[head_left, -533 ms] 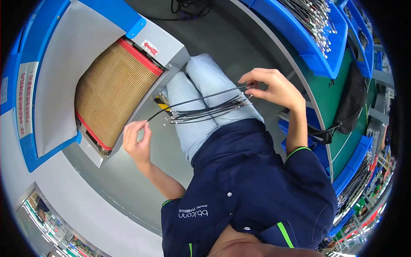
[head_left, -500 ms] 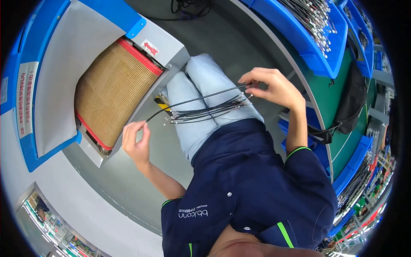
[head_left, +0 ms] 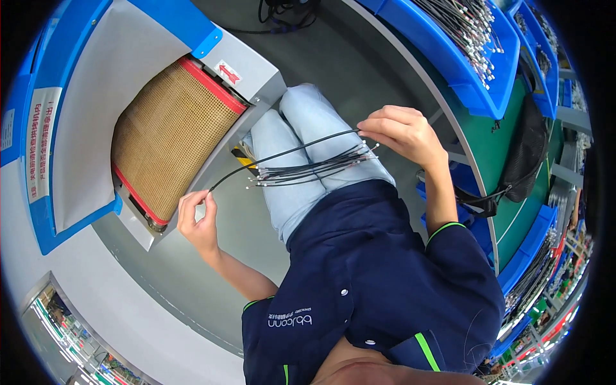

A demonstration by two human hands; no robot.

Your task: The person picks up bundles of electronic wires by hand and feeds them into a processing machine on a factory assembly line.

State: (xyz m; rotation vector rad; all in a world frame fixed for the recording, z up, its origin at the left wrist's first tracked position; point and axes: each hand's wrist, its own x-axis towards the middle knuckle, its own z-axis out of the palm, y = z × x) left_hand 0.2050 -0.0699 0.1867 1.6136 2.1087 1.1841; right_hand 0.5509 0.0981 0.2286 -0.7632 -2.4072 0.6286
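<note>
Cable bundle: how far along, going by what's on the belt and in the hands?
Done: nothing visible on the mesh conveyor belt. In hand: right hand holds the cable bundle; left hand pinches one black cable drawn out. Left: the bundle, plus cables in the blue bin.

I see the conveyor belt [head_left: 168,138] left of my lap, the cable bundle [head_left: 308,171] across it, cable bins [head_left: 449,61] right.

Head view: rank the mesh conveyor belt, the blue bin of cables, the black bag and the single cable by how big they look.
1. Mesh conveyor belt
2. Blue bin of cables, close to the belt; fisheye bending makes that unsure
3. Black bag
4. Single cable, long but thin
</note>
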